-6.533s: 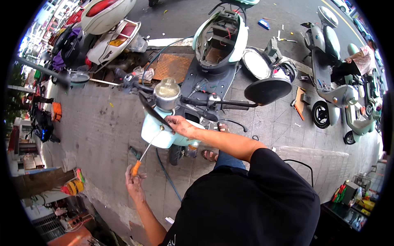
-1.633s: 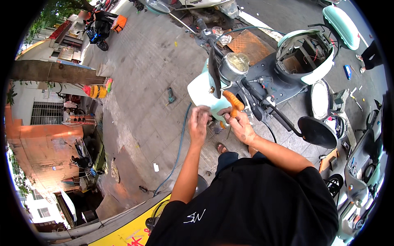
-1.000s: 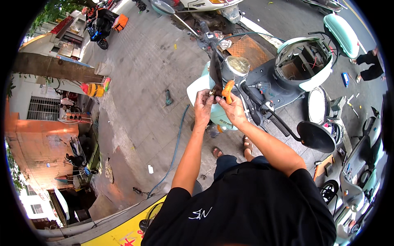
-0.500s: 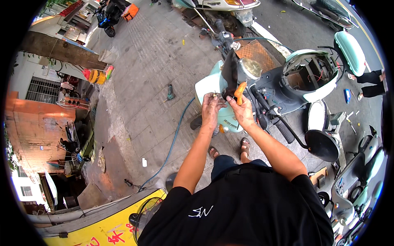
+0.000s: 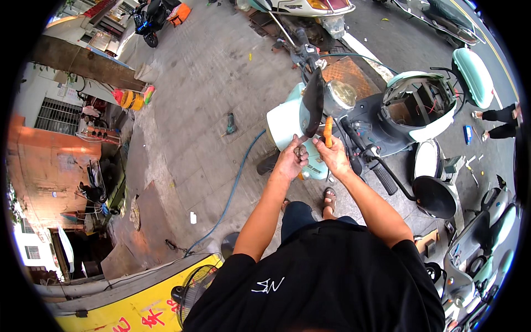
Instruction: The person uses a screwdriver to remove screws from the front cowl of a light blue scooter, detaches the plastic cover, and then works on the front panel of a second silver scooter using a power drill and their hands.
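Street-side repair yard: opened scooters.

The person wears a black T-shirt with short sleeves, and both forearms are bare from above the elbow down. On the front of the shirt there is a small white marking, thin and angular. Below the shirt I can see dark blue trousers, maybe jeans. On the one foot that shows there is a brown open sandal with straps. The left hand and the right hand have no gloves.
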`<control>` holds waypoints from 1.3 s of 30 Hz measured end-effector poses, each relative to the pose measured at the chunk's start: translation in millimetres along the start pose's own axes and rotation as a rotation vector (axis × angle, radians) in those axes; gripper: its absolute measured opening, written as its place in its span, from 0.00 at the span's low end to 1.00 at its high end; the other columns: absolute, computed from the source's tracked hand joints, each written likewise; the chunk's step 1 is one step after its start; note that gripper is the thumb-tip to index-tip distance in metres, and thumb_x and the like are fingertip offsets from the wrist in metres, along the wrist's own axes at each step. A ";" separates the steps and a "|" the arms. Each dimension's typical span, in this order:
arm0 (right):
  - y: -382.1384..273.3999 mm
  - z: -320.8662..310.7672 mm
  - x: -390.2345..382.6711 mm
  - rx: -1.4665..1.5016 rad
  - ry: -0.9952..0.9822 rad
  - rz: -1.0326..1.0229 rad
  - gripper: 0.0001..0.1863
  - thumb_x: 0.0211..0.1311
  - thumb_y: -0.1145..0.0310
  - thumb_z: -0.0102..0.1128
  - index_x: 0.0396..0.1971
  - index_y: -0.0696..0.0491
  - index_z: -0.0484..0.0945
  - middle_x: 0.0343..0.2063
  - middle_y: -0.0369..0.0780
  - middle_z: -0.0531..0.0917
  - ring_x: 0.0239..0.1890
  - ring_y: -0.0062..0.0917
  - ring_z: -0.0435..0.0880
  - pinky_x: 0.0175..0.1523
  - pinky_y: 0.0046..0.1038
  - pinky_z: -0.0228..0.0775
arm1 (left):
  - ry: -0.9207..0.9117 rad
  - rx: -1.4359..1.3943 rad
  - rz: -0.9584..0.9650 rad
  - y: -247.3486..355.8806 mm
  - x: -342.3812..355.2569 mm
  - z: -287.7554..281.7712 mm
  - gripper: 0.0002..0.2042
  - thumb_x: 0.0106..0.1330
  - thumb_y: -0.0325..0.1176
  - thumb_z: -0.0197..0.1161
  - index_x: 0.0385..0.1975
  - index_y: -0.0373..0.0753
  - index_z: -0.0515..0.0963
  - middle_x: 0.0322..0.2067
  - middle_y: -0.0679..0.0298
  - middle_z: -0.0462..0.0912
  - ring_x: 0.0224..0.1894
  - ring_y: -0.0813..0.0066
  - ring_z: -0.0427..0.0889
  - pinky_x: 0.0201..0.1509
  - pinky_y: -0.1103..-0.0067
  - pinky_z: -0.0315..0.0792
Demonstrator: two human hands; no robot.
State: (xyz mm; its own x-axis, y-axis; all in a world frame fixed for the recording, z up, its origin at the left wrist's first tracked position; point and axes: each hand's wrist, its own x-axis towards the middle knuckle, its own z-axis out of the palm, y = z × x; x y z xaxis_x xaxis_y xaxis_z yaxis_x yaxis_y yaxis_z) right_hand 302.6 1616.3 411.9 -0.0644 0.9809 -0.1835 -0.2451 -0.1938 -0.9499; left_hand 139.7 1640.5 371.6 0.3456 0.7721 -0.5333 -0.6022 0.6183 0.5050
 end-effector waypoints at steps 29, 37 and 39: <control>19.0 46.5 4.6 -0.112 0.609 -0.234 0.14 0.59 0.66 0.62 0.41 0.57 0.76 0.22 0.38 0.77 0.27 0.16 0.70 0.35 0.23 0.67 | -0.142 0.584 -0.351 90.2 15.4 2.4 0.20 0.69 0.49 0.51 0.48 0.37 0.70 0.16 0.73 0.61 0.19 0.81 0.62 0.23 0.83 0.57; -23.5 73.0 -55.9 -0.483 0.260 -0.384 0.13 0.56 0.63 0.57 0.36 0.57 0.73 0.25 0.47 0.76 0.30 0.43 0.77 0.36 0.35 0.69 | -0.227 0.356 -0.178 113.8 -26.2 -4.1 0.13 0.70 0.43 0.50 0.44 0.42 0.70 0.28 0.70 0.74 0.31 0.79 0.71 0.34 0.81 0.66; -43.0 91.7 -45.0 -0.236 0.208 -0.359 0.14 0.59 0.62 0.57 0.36 0.59 0.73 0.27 0.46 0.76 0.31 0.40 0.76 0.38 0.33 0.68 | -0.304 0.267 -0.243 106.8 -28.2 -3.5 0.15 0.70 0.43 0.49 0.48 0.40 0.69 0.40 0.64 0.76 0.43 0.73 0.75 0.46 0.76 0.70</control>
State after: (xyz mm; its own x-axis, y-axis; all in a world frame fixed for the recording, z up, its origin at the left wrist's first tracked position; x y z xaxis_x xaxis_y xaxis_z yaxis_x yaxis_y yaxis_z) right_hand 227.4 1579.1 484.2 0.1850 0.9723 0.1431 0.0113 0.1435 -0.9896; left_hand 63.1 1684.3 438.2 0.6723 0.5838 -0.4551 -0.2854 0.7717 0.5683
